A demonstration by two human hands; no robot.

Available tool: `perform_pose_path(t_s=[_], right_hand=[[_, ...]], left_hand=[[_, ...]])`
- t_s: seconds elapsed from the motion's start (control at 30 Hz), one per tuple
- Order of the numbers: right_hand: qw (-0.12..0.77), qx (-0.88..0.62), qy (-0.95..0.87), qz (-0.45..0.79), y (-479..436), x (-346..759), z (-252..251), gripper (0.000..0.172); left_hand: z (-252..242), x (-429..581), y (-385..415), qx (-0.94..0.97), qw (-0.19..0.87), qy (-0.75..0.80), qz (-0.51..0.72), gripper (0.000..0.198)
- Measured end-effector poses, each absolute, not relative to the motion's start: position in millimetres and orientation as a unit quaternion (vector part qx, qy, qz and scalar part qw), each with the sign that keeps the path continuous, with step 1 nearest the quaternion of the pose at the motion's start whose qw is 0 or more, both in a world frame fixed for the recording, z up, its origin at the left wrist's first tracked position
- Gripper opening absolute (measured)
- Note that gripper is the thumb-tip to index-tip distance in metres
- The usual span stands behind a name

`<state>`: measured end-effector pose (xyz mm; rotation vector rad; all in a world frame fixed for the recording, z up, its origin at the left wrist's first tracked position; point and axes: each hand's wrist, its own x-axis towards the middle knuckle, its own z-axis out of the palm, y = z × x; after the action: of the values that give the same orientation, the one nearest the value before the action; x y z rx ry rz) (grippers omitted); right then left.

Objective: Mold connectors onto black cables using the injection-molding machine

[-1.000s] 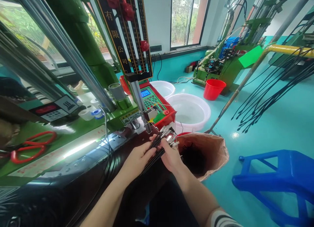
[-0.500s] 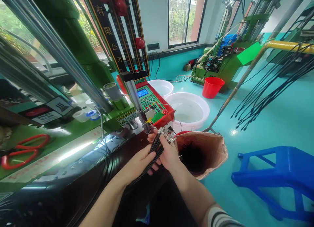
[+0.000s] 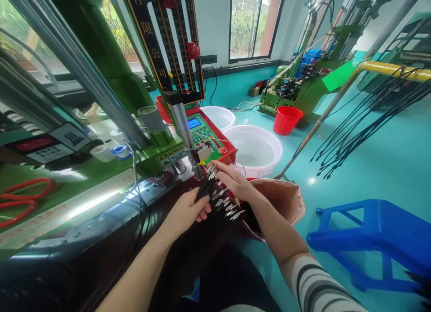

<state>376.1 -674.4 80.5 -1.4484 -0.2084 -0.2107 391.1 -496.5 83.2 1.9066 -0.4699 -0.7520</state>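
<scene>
We close our left grip around a bundle of black cables just above the dark table, its silver ends pointing away from us. Our right grip reaches over those ends; whether it pinches any, we cannot tell. More silver-ended cables lie fanned out between our hands and the paper bag.
</scene>
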Motion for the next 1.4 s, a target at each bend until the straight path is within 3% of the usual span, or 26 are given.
perform_pose_path(t_s=[0.17, 0.37, 0.57, 0.73, 0.83, 0.97, 1.17, 1.4], right_hand=[[0.779, -0.609, -0.127, -0.082, -670.8, 385.2, 92.9, 0.038], [0.746, -0.649, -0.143, -0.044, -672.7, 392.9, 91.5, 0.040], [0.731, -0.663, -0.155, -0.033, -680.7, 389.1, 88.6, 0.039], [0.774, -0.607, -0.183, -0.020, -685.8, 390.0, 86.4, 0.041], [0.837, -0.529, -0.125, -0.066, -682.6, 389.8, 70.4, 0.039], [0.835, -0.548, -0.016, -0.034, -675.0, 385.0, 39.0, 0.017], [0.813, -0.577, 0.005, -0.073, -667.8, 378.4, 29.8, 0.015], [0.850, -0.514, 0.051, -0.104, -661.1, 376.5, 31.5, 0.024]], left_hand=[[88.7, 394.5, -504.0, 0.771, 0.478, -0.194, -0.373, 0.023], [88.9, 394.8, -508.6, 0.762, 0.518, -0.170, -0.350, 0.023], [92.9, 396.8, -523.6, 0.808, 0.451, -0.229, -0.302, 0.018], [93.6, 396.9, -530.9, 0.794, 0.496, -0.189, -0.296, 0.016], [93.6, 398.4, -525.5, 0.757, 0.558, -0.165, -0.296, 0.020], [90.6, 400.9, -520.6, 0.754, 0.572, -0.151, -0.284, 0.025], [80.6, 401.7, -521.7, 0.766, 0.553, -0.170, -0.281, 0.029], [80.7, 404.5, -518.3, 0.755, 0.567, -0.156, -0.291, 0.029]])
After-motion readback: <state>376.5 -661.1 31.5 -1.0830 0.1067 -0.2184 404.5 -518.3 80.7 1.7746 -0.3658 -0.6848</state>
